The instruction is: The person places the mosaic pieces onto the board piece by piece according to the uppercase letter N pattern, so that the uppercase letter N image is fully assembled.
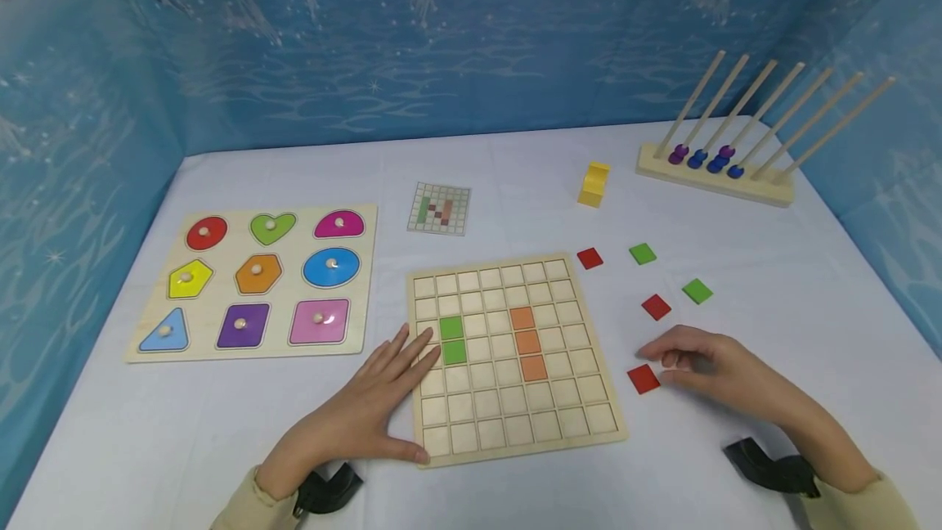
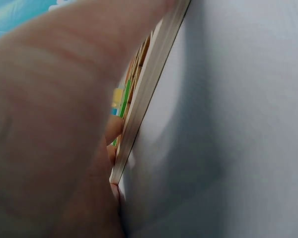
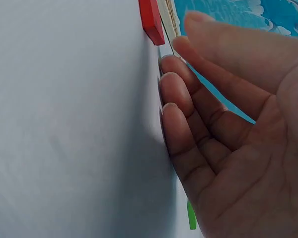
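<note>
My left hand [image 1: 368, 409] rests with spread, fairly straight fingers on the left edge of a wooden grid board [image 1: 510, 401]. Two green squares [image 1: 454, 351] and three orange squares [image 1: 527, 342] lie in the board's cells. Right of the board, my right hand [image 1: 724, 370] hovers low beside a red square tile [image 1: 643, 379]. In the right wrist view, that red tile [image 3: 152, 22] lies just beyond the fingertips, with a gap between thumb and fingers and nothing held. Two more red tiles [image 1: 656, 307] and two green tiles [image 1: 643, 253] lie loose farther off.
A small pattern card [image 1: 458, 223] lies behind the board. At left is a knobbed shape puzzle [image 1: 283, 330]. A yellow block [image 1: 594, 184] stands at the back, and a peg stand [image 1: 714, 181] with beads occupies the back right. Blue curtains [image 1: 412, 80] border the white table.
</note>
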A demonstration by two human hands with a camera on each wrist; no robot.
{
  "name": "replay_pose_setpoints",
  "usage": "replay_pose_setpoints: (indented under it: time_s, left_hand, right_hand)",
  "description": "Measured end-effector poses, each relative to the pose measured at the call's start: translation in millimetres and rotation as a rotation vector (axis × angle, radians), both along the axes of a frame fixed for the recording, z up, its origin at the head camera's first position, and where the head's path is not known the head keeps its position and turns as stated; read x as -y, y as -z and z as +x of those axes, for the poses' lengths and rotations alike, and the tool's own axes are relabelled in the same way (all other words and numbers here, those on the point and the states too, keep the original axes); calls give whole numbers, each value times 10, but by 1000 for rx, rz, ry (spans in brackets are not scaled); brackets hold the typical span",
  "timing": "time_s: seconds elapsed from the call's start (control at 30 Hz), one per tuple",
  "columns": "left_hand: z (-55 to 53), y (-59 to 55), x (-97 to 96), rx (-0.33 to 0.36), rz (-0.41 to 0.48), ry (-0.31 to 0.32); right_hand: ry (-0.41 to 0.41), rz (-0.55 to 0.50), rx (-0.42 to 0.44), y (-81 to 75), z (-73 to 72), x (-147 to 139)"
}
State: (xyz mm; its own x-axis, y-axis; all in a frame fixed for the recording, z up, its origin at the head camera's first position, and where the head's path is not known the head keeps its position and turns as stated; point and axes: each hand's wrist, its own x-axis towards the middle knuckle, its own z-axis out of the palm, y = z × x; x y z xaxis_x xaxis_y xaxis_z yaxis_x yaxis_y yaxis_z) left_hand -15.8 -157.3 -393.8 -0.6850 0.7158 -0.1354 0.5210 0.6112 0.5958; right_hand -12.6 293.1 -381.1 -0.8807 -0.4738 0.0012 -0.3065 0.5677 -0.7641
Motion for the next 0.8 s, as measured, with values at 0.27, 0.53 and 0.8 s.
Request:
replay_pose_setpoints:
  time_s: [0.27,0.53,0.8]
  left_hand:
    - [0,-13,0,2,-10,0]
    - [6,-19,2,-1,-17,0]
    - [0,-2,0,-11,-18,8]
  right_hand:
    - [-17,118,-68,27,17,86]
    - [-15,179,-103,-5,36,151]
    - [25,135,-62,-45,-6,154]
